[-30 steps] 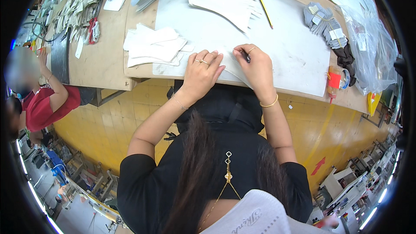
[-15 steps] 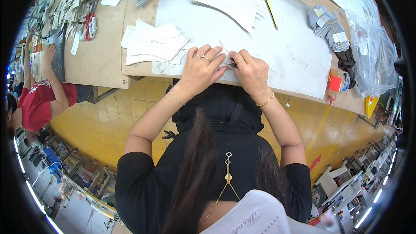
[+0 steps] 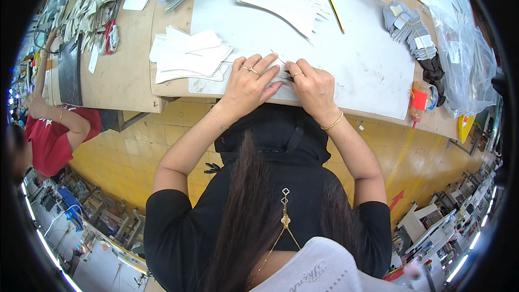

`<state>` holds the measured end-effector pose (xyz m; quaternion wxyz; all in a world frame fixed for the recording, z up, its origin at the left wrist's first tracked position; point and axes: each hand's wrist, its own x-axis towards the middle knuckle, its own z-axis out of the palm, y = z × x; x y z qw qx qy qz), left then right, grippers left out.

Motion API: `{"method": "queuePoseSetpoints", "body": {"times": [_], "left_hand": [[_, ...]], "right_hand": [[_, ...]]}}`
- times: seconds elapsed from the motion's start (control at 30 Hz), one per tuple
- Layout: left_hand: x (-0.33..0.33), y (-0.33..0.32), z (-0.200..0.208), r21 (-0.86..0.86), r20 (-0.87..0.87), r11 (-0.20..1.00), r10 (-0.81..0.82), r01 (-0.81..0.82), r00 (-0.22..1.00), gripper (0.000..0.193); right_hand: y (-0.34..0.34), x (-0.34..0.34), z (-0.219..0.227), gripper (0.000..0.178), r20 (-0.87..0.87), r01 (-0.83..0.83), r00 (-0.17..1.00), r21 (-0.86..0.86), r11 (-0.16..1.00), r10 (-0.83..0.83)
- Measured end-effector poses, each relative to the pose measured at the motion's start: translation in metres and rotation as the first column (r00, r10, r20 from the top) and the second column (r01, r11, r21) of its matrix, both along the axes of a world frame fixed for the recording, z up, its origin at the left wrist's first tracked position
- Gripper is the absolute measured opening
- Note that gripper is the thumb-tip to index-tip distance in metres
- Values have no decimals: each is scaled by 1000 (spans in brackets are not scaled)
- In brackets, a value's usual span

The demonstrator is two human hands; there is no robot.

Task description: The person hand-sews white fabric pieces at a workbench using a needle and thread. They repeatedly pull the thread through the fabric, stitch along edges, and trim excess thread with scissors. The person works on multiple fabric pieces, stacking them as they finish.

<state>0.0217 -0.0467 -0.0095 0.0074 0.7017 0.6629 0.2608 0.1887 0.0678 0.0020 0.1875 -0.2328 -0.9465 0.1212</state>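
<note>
Near the front edge of the table, both hands work at a small white cut piece (image 3: 281, 67), mostly hidden by the fingers. My left hand (image 3: 250, 84) presses and grips it from the left, thumb and fingers bent towards the right hand. In the curled fingers of my right hand (image 3: 314, 87) is a small dark pointed tool (image 3: 288, 74); its kind is too hidden to tell. A fanned stack of white cut pieces (image 3: 189, 57) lies left of my left hand. Farther off rests a larger pile of white curved pieces (image 3: 278, 2).
A yellow-and-black pencil (image 3: 330, 0) lies at the back. At the right are banded grey bundles (image 3: 409, 28), clear plastic bags (image 3: 459, 59) and a bottle with a red label (image 3: 418, 101). Red-handled scissors (image 3: 110, 38) lie left. A person in red (image 3: 54, 140) works beyond.
Both hands stay nearly in place over the white piece, with only slight finger shifts. The person in red at the left has moved an arm. The whole view has shifted slightly.
</note>
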Motion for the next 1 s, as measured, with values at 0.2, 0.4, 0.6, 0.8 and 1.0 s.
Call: {"method": "queuePoseSetpoints", "body": {"times": [0.2, 0.4, 0.6, 0.8, 1.0], "left_hand": [[-5, 3, 2, -48, -118, 997, -60, 55, 991, 32], [-2, 4, 2, -69, -138, 997, -47, 38, 989, 42], [1, 3, 4, -144, -227, 988, -78, 46, 971, 48], [3, 2, 7, -206, -287, 975, -136, 78, 948, 47], [3, 6, 16, -280, -339, 954, -205, 109, 918, 50]], "right_hand": [[-3, 8, 4, 30, 16, -15, 1000, -21, 1000, 15], [-14, 50, 18, 40, 91, -2, 996, -25, 1000, 5], [-16, 72, 20, 39, 129, -22, 991, -2, 1000, 22], [-7, 76, 17, 44, 145, -67, 988, 27, 997, 62], [0, 78, 16, 36, 151, -135, 981, 61, 989, 124]]}}
